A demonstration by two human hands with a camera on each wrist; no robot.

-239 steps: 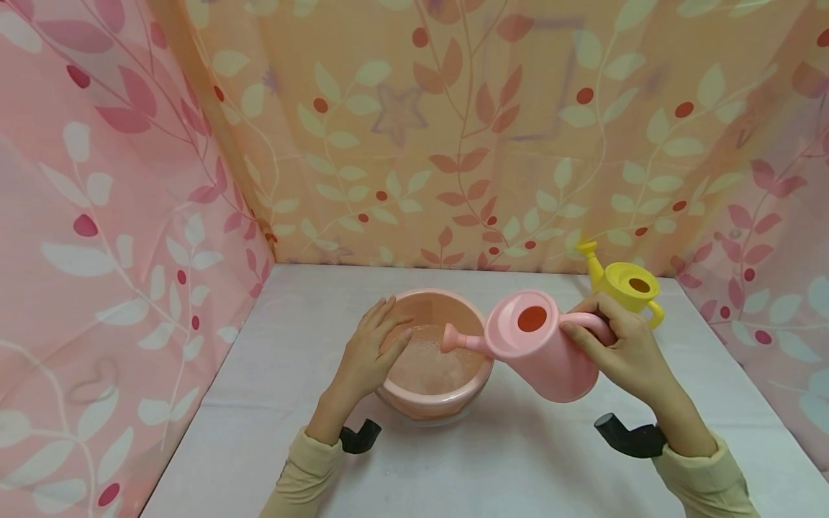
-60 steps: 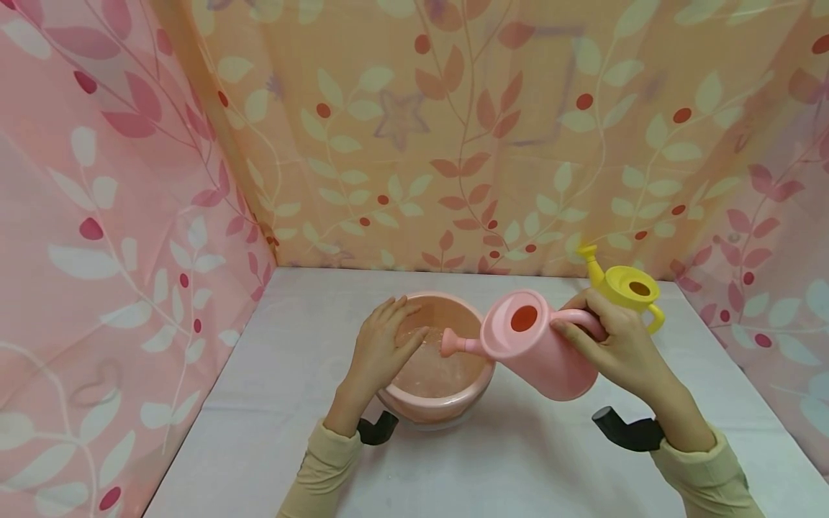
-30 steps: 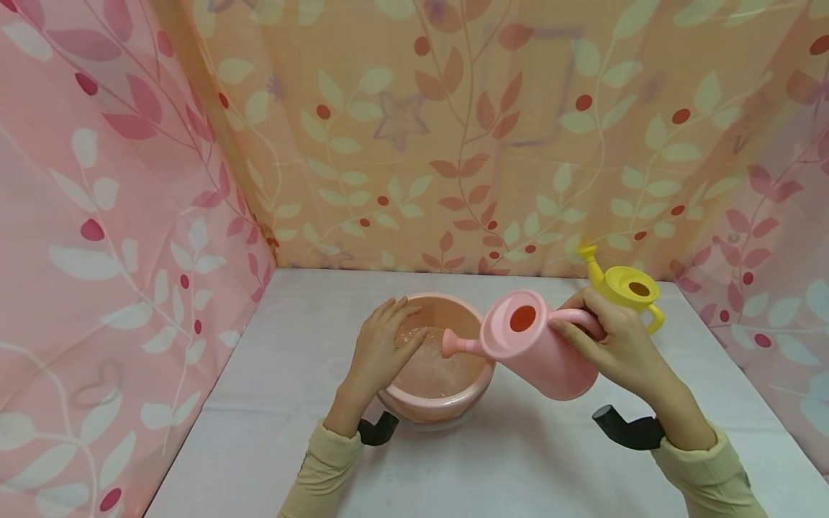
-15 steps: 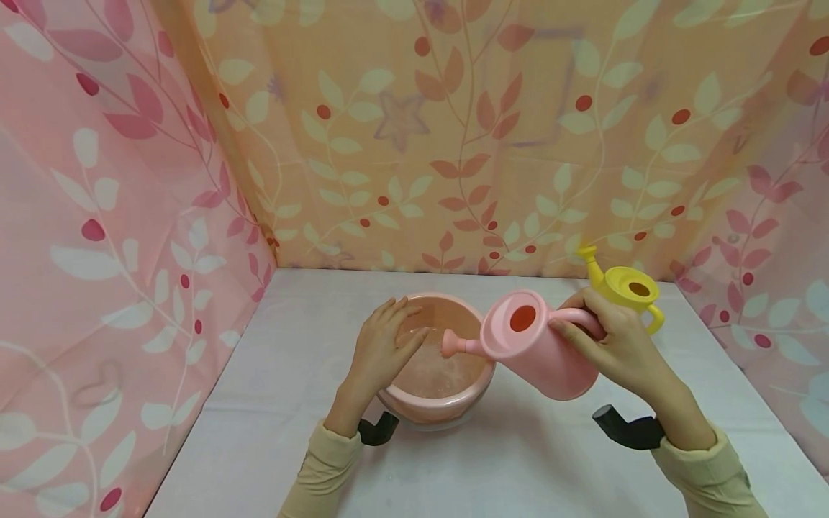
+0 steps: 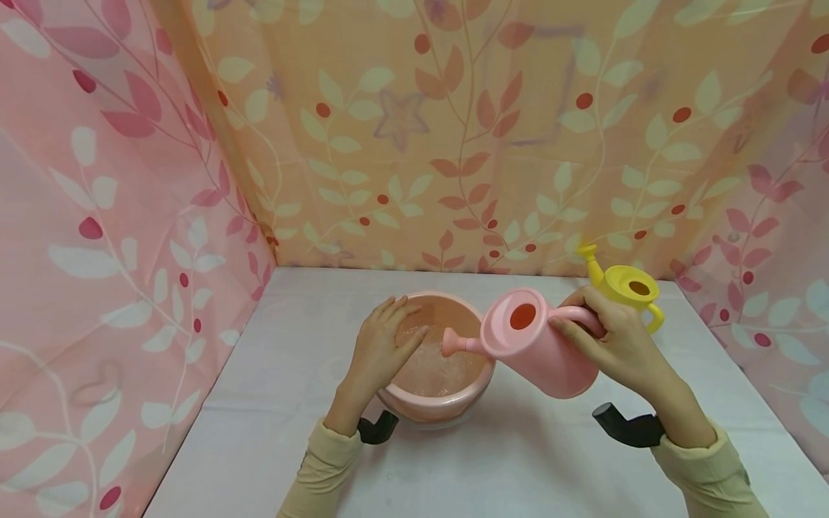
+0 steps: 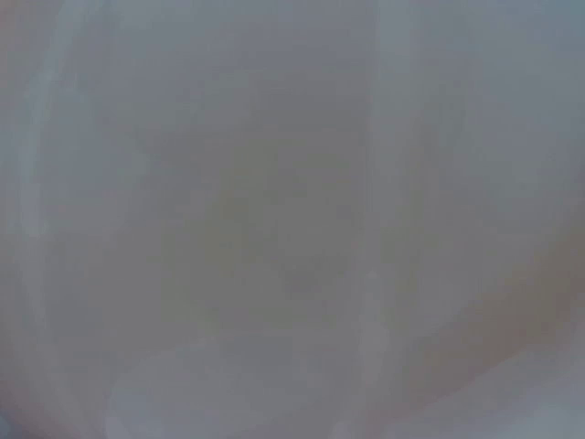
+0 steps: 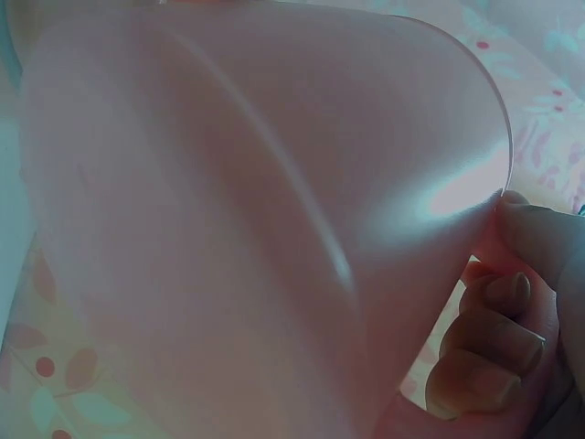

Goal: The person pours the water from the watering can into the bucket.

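My right hand [image 5: 618, 345] grips the handle of a pink watering can [image 5: 550, 363], tilted to the left. Its sprinkler head [image 5: 450, 342] hangs over a pink bowl [image 5: 447, 409]. Rippling, bubbly water [image 5: 437, 367] lies in the bowl. Over the bowl's left rim rests my left hand [image 5: 377, 349], fingers fairly straight and thumb reaching inward above the water. In the right wrist view the can's body [image 7: 256, 210] fills most of the picture, with curled fingers [image 7: 489, 352] round the handle at right. The left wrist view is a blurred close-up of a pale curved surface.
A small yellow watering can [image 5: 627, 288] stands at the back right, behind my right hand. The white tabletop [image 5: 272, 432] meets floral curtains [image 5: 363, 180] at the back and both sides. Each wrist wears a black device [image 5: 628, 426].
Since eight seconds ago my left hand has shifted slightly right along the rim and the can has tilted a little more. In the last second only the water's ripples and bubbles differ.
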